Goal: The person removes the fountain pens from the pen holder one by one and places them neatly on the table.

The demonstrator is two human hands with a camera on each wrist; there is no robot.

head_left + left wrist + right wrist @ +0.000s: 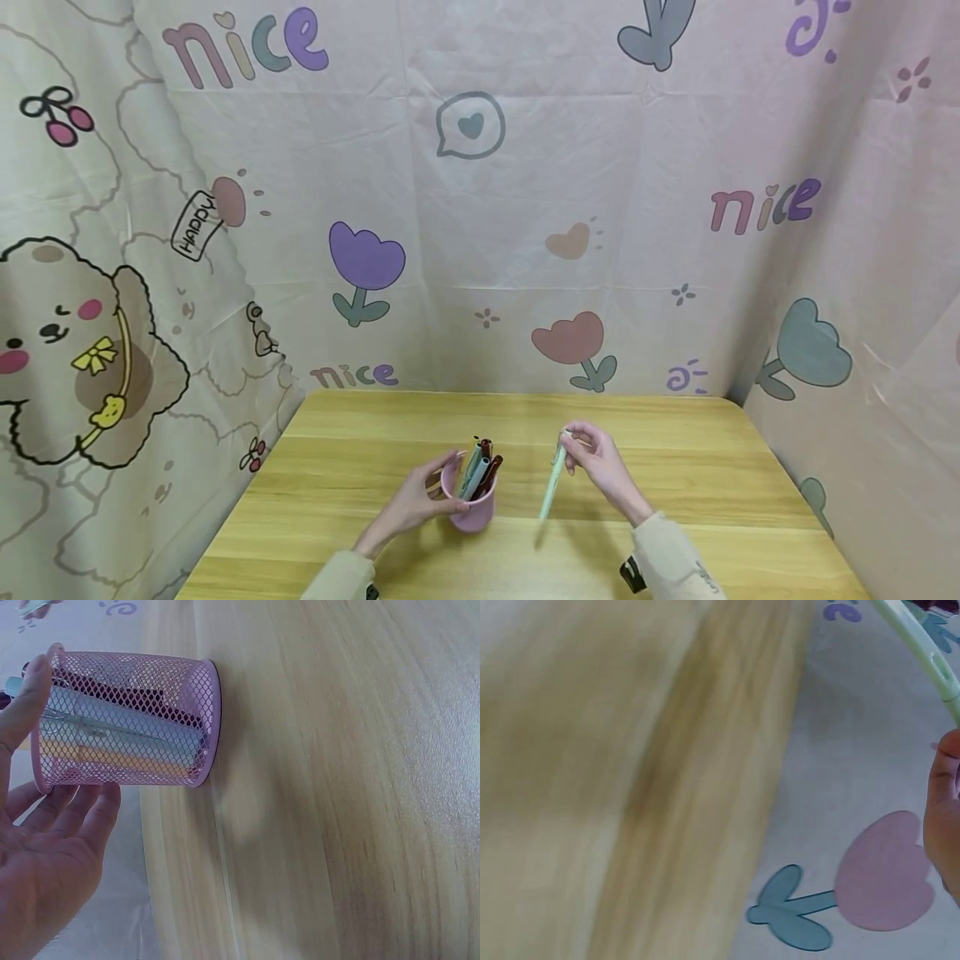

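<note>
A pink mesh pen holder point(474, 518) stands on the table, with several pens point(478, 477) upright or leaning in it, some dark red, some pale blue, one yellow-orange. My left hand point(408, 502) grips the holder near its rim from the left; in the left wrist view the thumb point(28, 697) lies over one side and the fingers point(94, 814) under the other. To the right of the holder, my right hand point(598, 463) pinches a light green pen point(552, 490) by its upper end. The pen hangs tilted above the table, its lower end pointing down and slightly left.
The wooden table point(645, 558) has a straight back edge and rounded back corners. Behind it and at both sides hangs a printed cloth point(495, 225) with flowers, hearts and lettering.
</note>
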